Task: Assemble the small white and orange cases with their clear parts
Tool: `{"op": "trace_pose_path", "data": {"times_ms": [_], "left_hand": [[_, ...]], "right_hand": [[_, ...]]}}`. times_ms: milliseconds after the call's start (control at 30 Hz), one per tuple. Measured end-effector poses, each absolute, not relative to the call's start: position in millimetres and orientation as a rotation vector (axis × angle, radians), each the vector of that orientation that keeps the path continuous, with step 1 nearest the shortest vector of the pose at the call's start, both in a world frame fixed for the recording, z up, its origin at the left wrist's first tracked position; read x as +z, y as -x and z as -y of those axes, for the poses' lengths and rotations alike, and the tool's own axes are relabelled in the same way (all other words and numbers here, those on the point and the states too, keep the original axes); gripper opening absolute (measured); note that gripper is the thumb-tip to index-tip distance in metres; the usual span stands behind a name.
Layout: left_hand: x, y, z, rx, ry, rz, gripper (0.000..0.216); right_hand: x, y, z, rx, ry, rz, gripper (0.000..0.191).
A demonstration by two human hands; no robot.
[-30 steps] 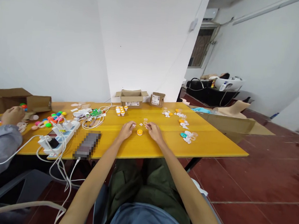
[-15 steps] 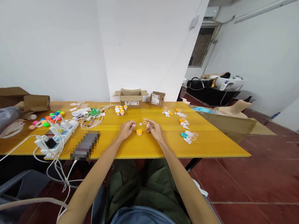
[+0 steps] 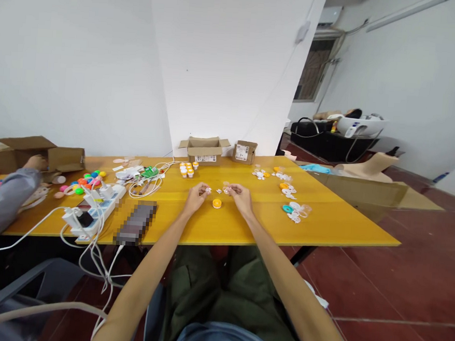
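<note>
Between the fingertips of my left hand point(image 3: 196, 197) is a small white plastic part point(image 3: 209, 190). My right hand point(image 3: 241, 198) pinches another small white plastic part point(image 3: 226, 190), its fingers partly covering it. A third loose white piece point(image 3: 219, 191) lies on the table between the two hands. Just in front of it sits a round orange and white case point(image 3: 217, 203), touched by neither hand. A clear round cover point(image 3: 225, 184) is by the right fingertips, too small to make out fully.
On the yellow table point(image 3: 223, 231), several orange, teal and white part sets point(image 3: 295, 210) lie right. Orange-and-white cases point(image 3: 188, 170) stand before an open carton point(image 3: 203, 150). Left are a power strip point(image 3: 104, 206), phone point(image 3: 136, 222), cables, coloured balls point(image 3: 82, 181) and a co-worker's sleeve point(image 3: 5, 201).
The view has shifted slightly, moving the scene rightward. Both hands stay around the orange case with the white parts in their fingers. The co-worker's hand has reached into the left carton.
</note>
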State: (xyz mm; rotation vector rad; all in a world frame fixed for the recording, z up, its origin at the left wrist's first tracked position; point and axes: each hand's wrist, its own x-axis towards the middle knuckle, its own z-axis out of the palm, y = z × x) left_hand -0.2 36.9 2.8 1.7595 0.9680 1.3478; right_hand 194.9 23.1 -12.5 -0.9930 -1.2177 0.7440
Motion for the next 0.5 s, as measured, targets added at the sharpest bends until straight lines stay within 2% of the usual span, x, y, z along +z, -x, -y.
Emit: {"op": "trace_pose_path", "data": {"times_ms": [233,500], "left_hand": [[5.8,-1.2,-35.3,1.360,-1.592,-0.929,0.020],[8.9,-9.1,-37.0,1.319,-1.559,-0.897,0.032]], "right_hand": [[-1.3,-161.9,-35.1,0.889,0.941,1.207,0.020],[-6.2,-149.1,-43.3,0.803,0.904,1.239,0.019]]}}
